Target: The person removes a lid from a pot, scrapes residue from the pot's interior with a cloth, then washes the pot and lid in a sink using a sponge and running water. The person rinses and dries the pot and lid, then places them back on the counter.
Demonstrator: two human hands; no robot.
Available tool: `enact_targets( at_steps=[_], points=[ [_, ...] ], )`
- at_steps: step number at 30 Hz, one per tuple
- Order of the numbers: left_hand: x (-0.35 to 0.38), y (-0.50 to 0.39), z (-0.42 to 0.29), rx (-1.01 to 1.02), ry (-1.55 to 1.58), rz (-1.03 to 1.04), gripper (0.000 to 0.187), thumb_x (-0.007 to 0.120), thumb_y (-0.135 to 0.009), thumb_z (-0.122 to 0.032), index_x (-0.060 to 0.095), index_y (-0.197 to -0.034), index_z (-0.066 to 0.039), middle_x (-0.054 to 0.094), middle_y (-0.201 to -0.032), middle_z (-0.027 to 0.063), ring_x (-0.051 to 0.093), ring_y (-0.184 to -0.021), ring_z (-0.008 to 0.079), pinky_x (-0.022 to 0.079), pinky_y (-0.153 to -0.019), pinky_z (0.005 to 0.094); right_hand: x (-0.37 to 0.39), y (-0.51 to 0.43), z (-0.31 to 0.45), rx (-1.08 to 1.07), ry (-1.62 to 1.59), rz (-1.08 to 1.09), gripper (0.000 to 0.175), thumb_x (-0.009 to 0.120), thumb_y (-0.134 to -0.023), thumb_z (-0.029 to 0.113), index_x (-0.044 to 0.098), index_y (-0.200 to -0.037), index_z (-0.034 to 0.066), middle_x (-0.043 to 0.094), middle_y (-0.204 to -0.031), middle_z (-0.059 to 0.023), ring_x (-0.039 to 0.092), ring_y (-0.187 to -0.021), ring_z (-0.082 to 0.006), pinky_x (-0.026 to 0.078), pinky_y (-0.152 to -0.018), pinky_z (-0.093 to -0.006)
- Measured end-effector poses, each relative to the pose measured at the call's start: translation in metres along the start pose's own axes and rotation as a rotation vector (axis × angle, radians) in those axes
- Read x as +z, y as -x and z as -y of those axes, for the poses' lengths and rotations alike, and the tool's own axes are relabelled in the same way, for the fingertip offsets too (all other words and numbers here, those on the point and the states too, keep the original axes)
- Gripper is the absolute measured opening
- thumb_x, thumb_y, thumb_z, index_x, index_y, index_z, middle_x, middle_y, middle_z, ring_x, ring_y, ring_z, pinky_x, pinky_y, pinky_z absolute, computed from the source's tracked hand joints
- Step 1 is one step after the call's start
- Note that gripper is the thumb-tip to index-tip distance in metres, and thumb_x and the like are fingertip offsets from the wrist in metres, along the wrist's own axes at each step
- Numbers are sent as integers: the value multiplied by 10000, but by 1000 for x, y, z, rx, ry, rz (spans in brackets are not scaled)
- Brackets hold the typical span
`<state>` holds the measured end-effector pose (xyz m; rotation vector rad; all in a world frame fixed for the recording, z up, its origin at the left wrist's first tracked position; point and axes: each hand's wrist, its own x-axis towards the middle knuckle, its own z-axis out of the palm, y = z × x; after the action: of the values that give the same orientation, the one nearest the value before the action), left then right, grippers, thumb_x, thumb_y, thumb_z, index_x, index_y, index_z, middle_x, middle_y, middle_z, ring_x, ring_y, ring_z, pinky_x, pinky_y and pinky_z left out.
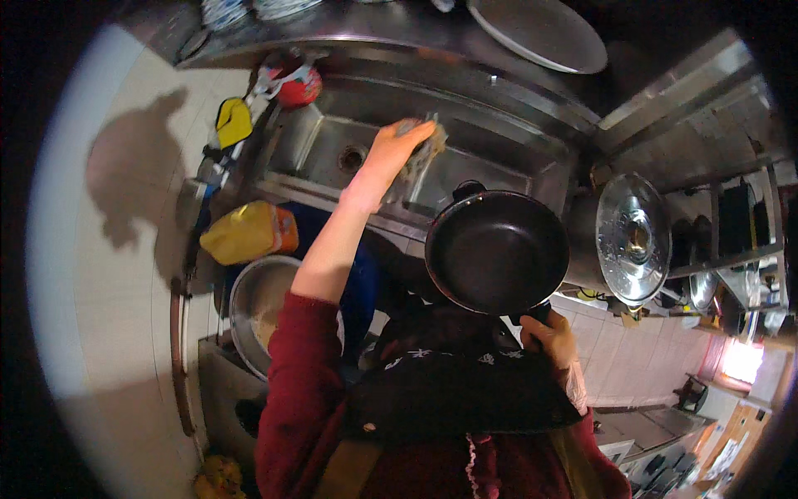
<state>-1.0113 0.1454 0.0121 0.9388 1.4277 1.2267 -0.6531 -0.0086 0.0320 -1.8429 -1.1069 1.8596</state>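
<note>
Above the stainless steel double sink [386, 219], my left hand [393, 150] grips a wet-looking, brownish-grey scouring pad [430, 146] near the divider between the basins. My right hand [555, 340] holds the handle of a black frying pan [499, 252] at its near right side. The pan is raised in front of my body, its dark inside facing up, and overlaps the sink's near edge. A small black loop handle [469, 189] shows at its far rim. The pad and pan are apart. In the left basin a round drain [352, 158] is visible.
A glass lid [634, 240] stands tilted right of the pan. A large metal pot [240, 312] and a yellow container [243, 234] are on the left. A red item [299, 87] sits at the sink's far left corner, and a big round dish [542, 34] rests on the ledge behind.
</note>
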Motion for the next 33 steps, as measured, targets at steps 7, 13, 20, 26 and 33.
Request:
enact_targets(
  at_steps=[7,13,20,26,33],
  points=[
    [48,-135,-5,624,-962,286,495,399,-981,-378,564,-1328,-65,572,-1343,140,516,-1254,257,376,-1061,349,-50,-4,-21,-69,-313,-1,323,726,-862,160,641,-1121,-14,692,-972,-89,639,-812,-168,520,-734,-310],
    [44,-173,6,123,-479,160,477,505,-981,-316,537,-1339,-3,515,-1379,109,467,-1240,206,343,-1065,343,-74,-21,-18,-52,-102,47,368,690,-877,322,620,-1085,27,653,-809,-47,601,-731,-154,476,-654,-307],
    [52,-185,9,65,-386,204,471,549,-970,-290,535,-1319,26,516,-1370,100,460,-1234,207,327,-1072,333,-62,-33,-14,-50,-191,36,370,678,-874,327,622,-1096,37,650,-774,-43,607,-687,-138,472,-600,-301],
    [68,-166,3,387,-457,187,473,614,-941,-284,552,-1269,51,571,-1269,110,523,-1121,212,404,-987,341,-39,-24,-13,-46,-277,-31,381,695,-853,305,636,-1077,3,657,-795,-60,607,-710,-153,484,-643,-313],
    [54,-157,120,-401,224,177,411,562,-964,-403,637,-1184,-64,667,-1124,37,635,-971,189,496,-823,343,-24,-5,-7,8,-371,-61,377,689,-866,243,620,-1133,-14,683,-926,-80,623,-814,-170,505,-736,-319]
  ],
)
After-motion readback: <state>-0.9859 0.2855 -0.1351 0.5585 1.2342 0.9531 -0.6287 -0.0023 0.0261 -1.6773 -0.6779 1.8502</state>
